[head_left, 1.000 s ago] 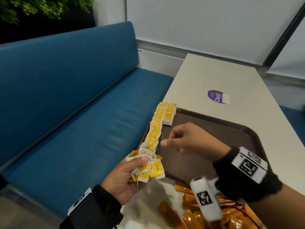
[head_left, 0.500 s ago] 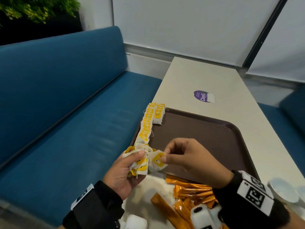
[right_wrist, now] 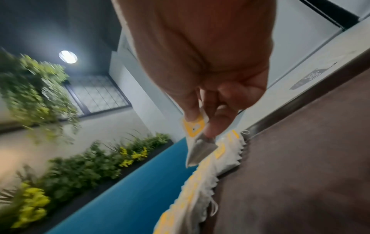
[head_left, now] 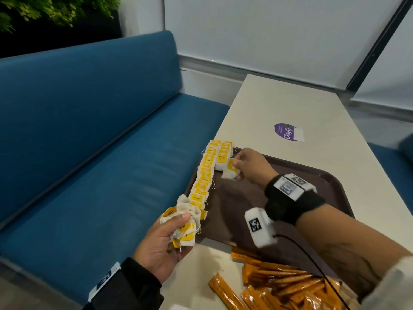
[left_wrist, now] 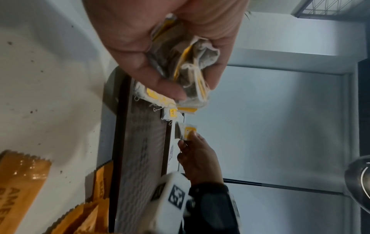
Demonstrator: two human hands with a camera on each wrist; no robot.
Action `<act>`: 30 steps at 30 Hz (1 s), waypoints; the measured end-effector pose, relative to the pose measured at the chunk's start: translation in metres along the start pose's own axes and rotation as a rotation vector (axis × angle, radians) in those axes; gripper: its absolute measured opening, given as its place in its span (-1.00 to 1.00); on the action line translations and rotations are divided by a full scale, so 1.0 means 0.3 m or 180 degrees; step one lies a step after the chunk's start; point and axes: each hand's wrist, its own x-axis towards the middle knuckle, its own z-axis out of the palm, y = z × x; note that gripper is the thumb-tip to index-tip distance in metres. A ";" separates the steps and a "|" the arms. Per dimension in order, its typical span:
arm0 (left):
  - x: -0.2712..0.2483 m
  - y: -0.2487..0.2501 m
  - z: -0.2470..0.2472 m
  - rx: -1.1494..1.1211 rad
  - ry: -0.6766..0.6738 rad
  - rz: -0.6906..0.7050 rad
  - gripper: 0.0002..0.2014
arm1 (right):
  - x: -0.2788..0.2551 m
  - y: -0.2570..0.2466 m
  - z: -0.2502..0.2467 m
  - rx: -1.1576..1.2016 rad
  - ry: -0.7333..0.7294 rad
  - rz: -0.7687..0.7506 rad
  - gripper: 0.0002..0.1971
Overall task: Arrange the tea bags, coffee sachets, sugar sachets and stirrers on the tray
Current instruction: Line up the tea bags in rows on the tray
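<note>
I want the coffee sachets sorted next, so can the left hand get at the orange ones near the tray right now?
Probably not yet: the left hand grips a bunch of tea bags. The orange sachets lie uncovered on the table, close by.

The left hand (left_wrist: 160, 39) grips a crumpled bunch of tea bags (left_wrist: 192, 69) with yellow tags, thumb and fingers curled round it. Just beyond its fingertips a brown tray (left_wrist: 140, 158) with a patterned floor lies on a speckled white table (left_wrist: 50, 79), more tea bags (left_wrist: 172, 113) at its edge. Farther out, the right hand (left_wrist: 198, 158) pinches a single tea bag (left_wrist: 185, 132); orange sachets (left_wrist: 22, 178) lie beside the tray.
</note>
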 end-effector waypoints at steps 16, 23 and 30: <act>0.020 -0.025 -0.033 0.0169 0.0265 -0.0028 -0.60 | 0.220 0.020 0.130 -0.0728 0.0091 0.0316 -0.75; 0.000 -0.013 -0.006 0.0114 -0.0056 -0.0094 -0.55 | 0.045 -0.047 0.051 -0.0104 0.0050 -0.0220 -0.73; -0.034 -0.017 0.037 0.0312 -0.0563 -0.0177 -0.66 | -0.343 -0.159 -0.028 0.0367 -0.1699 -0.0916 -0.83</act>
